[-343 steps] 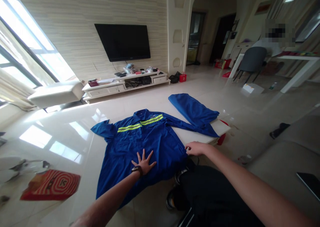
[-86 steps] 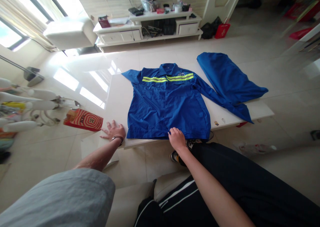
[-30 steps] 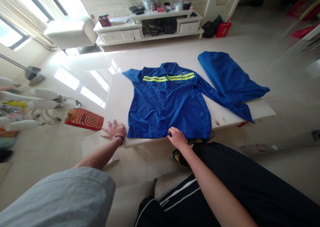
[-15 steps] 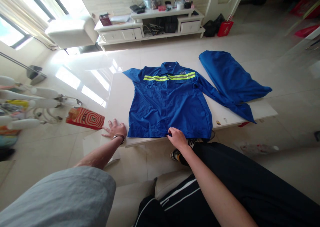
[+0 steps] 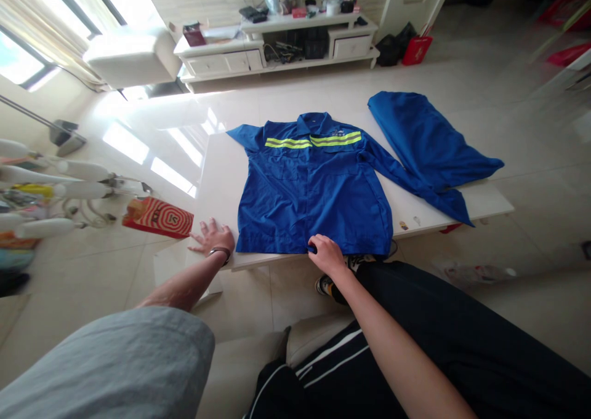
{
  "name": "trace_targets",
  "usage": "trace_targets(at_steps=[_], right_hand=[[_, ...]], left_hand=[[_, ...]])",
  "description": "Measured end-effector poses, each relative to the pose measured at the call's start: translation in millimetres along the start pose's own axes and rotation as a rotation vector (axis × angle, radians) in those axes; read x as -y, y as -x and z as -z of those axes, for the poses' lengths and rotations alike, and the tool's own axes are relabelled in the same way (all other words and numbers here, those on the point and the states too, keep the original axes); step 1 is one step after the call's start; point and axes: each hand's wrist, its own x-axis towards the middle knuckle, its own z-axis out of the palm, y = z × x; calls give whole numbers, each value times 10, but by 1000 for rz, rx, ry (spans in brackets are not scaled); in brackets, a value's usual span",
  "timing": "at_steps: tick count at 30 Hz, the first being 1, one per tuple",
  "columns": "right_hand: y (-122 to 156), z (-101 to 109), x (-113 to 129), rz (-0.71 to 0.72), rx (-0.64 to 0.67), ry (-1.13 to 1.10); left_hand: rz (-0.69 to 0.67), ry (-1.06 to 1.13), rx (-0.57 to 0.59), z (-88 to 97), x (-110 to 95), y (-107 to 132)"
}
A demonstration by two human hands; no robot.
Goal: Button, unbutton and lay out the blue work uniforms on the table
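A blue work jacket [image 5: 314,188] with yellow reflective stripes lies flat, front up, on a low white table [image 5: 217,173]. My left hand [image 5: 211,237] rests open, fingers spread, on the table's near left corner, just beside the jacket's hem. My right hand [image 5: 325,254] is closed on the jacket's bottom hem near the middle. The jacket's right sleeve stretches toward a second piece of blue cloth [image 5: 425,139] at the table's far right.
A red patterned box [image 5: 157,218] lies on the floor left of the table. A white TV cabinet [image 5: 277,47] with clutter stands at the back, red bags [image 5: 413,50] beside it. My legs in dark trousers [image 5: 415,345] fill the lower right.
Hardly anything over the last second: both hands stay where they were, the view shifts slightly. Earlier, my left hand lay flat on the jacket and the right was at the table's edge.
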Motion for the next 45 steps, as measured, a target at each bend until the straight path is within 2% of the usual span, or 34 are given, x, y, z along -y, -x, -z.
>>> trace_targets(at_steps=[15, 23, 33, 41, 45], right_hand=[[51, 13, 64, 110, 56, 168], [39, -1, 65, 98, 76, 204], [35, 14, 28, 34, 51, 92], [-3, -33, -70, -34, -26, -191], [-22, -63, -131, 3, -53, -284]], left_hand=[[-1, 13, -15, -22, 14, -5], [0, 1, -15, -32, 13, -10], [11, 5, 2, -22, -3, -7], [-1, 0, 9, -8, -2, -7], [8, -14, 19, 31, -24, 14]])
